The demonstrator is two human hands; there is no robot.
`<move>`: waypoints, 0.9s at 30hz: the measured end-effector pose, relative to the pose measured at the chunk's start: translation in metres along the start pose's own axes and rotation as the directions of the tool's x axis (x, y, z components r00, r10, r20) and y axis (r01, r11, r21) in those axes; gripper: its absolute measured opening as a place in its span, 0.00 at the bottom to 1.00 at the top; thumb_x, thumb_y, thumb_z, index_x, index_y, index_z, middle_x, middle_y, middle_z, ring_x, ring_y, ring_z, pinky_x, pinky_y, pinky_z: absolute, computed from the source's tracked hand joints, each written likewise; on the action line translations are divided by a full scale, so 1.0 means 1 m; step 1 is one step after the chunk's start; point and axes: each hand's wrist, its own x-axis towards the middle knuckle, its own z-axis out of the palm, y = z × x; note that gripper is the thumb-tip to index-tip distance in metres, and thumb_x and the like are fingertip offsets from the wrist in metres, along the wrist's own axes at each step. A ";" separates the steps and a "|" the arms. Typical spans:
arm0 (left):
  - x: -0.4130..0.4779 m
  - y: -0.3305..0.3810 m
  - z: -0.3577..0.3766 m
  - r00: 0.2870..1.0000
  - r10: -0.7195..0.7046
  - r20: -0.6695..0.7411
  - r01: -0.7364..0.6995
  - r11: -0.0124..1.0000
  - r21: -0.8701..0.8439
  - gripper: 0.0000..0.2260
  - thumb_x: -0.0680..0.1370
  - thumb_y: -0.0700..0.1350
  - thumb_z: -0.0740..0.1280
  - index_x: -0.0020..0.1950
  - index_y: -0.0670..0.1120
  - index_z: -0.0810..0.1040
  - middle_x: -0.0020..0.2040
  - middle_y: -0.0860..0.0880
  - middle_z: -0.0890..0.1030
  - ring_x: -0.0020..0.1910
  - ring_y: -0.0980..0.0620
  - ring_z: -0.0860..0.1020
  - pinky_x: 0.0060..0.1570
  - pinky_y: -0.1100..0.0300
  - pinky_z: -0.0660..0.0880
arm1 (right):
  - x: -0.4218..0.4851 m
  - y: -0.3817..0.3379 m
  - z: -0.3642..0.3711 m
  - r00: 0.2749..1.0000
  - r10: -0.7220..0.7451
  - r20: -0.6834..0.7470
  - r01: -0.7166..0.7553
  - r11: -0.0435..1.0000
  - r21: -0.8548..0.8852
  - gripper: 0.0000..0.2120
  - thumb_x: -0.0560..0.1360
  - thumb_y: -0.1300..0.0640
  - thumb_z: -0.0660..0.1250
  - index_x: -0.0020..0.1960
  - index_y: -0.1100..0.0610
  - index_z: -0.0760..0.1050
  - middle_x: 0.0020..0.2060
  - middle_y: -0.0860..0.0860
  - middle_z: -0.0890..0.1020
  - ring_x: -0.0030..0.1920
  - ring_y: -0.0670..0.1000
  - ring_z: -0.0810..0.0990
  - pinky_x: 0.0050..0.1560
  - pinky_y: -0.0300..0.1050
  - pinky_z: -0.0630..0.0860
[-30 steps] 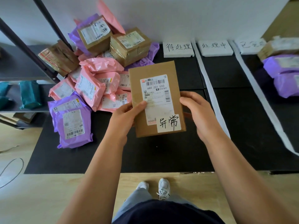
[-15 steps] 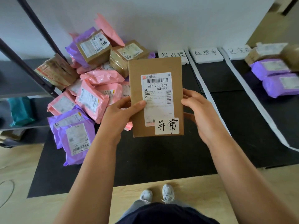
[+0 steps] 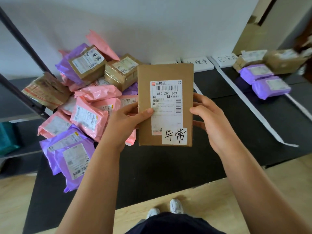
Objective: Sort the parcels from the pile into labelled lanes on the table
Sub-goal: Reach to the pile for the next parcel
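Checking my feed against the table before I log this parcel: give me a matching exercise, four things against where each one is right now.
Things:
1. flat brown box
2. teal parcel
3. front purple mailer
4. right purple mailers

Places:
A. on the rack shelf, far left
B. in the rightmost lane in view
C. held up between left hand and right hand
D. at the near edge of the pile

Pairs: 1-C, 2-A, 3-D, 4-B
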 end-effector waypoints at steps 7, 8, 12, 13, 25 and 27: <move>0.001 0.000 -0.005 0.997 0.068 0.044 -0.072 0.994 0.088 0.20 0.72 0.46 0.76 0.64 0.54 0.80 0.53 0.57 0.85 0.49 0.61 0.83 0.45 0.69 0.78 | -0.012 0.003 0.004 0.998 0.018 -0.056 -0.017 0.999 0.034 0.18 0.78 0.60 0.66 0.65 0.45 0.71 0.56 0.44 0.83 0.57 0.43 0.82 0.60 0.50 0.78; 0.002 -0.001 -0.003 0.994 0.091 0.057 -0.096 0.991 0.091 0.22 0.72 0.43 0.76 0.65 0.53 0.79 0.53 0.57 0.85 0.47 0.63 0.82 0.41 0.72 0.77 | -0.014 0.004 0.004 0.997 0.029 -0.076 -0.026 0.999 0.044 0.18 0.77 0.60 0.67 0.63 0.46 0.71 0.56 0.45 0.83 0.58 0.45 0.81 0.62 0.53 0.78; 0.007 -0.006 0.007 0.987 0.105 0.119 -0.119 0.986 0.117 0.26 0.71 0.40 0.77 0.67 0.53 0.78 0.55 0.57 0.84 0.49 0.62 0.83 0.46 0.68 0.78 | -0.022 0.010 0.002 0.982 0.081 -0.170 -0.071 0.995 0.064 0.18 0.75 0.60 0.70 0.61 0.47 0.70 0.56 0.45 0.82 0.59 0.46 0.80 0.63 0.54 0.76; 0.010 -0.008 0.011 0.985 0.092 0.145 -0.110 0.986 0.124 0.27 0.70 0.41 0.78 0.67 0.54 0.77 0.56 0.57 0.84 0.52 0.59 0.83 0.52 0.61 0.80 | -0.024 0.011 0.000 0.976 0.096 -0.193 -0.085 0.994 0.066 0.18 0.75 0.60 0.70 0.61 0.47 0.70 0.56 0.45 0.82 0.58 0.46 0.80 0.62 0.52 0.77; 0.012 0.002 0.143 0.938 -0.016 0.345 -0.072 0.968 0.240 0.24 0.71 0.54 0.75 0.65 0.57 0.74 0.57 0.60 0.78 0.52 0.59 0.77 0.42 0.62 0.71 | -0.078 0.048 -0.093 0.819 0.254 -0.515 -0.178 0.965 0.193 0.19 0.75 0.55 0.72 0.63 0.48 0.70 0.57 0.45 0.82 0.57 0.48 0.82 0.60 0.52 0.78; 0.007 0.003 0.179 0.930 -0.029 0.367 -0.068 0.966 0.249 0.22 0.71 0.55 0.75 0.63 0.57 0.74 0.55 0.59 0.78 0.52 0.60 0.76 0.40 0.64 0.69 | -0.088 0.056 -0.120 0.790 0.260 -0.555 -0.159 0.961 0.225 0.17 0.76 0.54 0.72 0.62 0.49 0.71 0.55 0.47 0.83 0.54 0.47 0.83 0.56 0.50 0.80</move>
